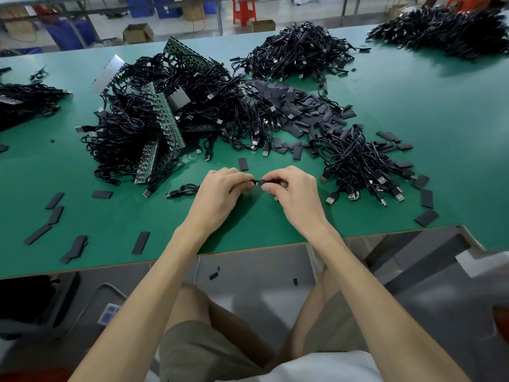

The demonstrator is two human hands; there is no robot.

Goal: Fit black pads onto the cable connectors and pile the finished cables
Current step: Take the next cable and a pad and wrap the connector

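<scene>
Cable connector sits in the narrow gap between the two hands, low over the near middle of the green table. The left hand pinches it with curled fingertips, and its thin black cable trails out to the left in a small coil lying on the table. The right hand is curled too, thumb and fingers gripping a black pad that meets the connector end-on — how far it is on, I cannot tell.

Just beyond the hands one loose pad lies flat. To the right, a bundle of cables fans out with its USB plugs toward the table edge. Behind it spreads a heap of black pads, partly under more cables. Left of centre is a large tangle of cables caught up with green circuit board strips. Farther back sits another cable pile, one more at the far right corner, and one at the left edge. Scattered pads lie on the near left of the table, and a few more on the near right.
</scene>
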